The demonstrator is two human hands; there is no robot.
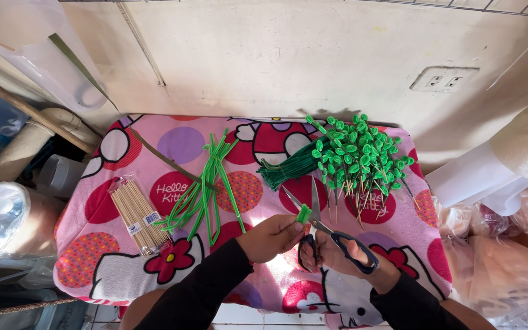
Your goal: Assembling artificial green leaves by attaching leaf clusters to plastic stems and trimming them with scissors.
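- Green strip piece [304, 213] sits pinched in the left hand [270, 237], raised just over the pink cloth [80, 256].
- Right hand [337, 255] grips black-handled scissors [319, 226], blades parted beside the strip.
- Judged best: hold the strip taut and keep fingertips back from the blades.
- Further out: green-topped sticks [362, 159], loose green strips [206, 189], 1 packet of skewers [137, 215].

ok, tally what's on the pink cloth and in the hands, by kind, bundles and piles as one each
Scissors, open, in right hand: 1
Short green piece, in left hand: 1
Pack of wooden skewers: 1
Loose bunch of long green strips: 1
Tied bundle of thin green strands: 1
Pile of green-tipped sticks: 1
Total: 6
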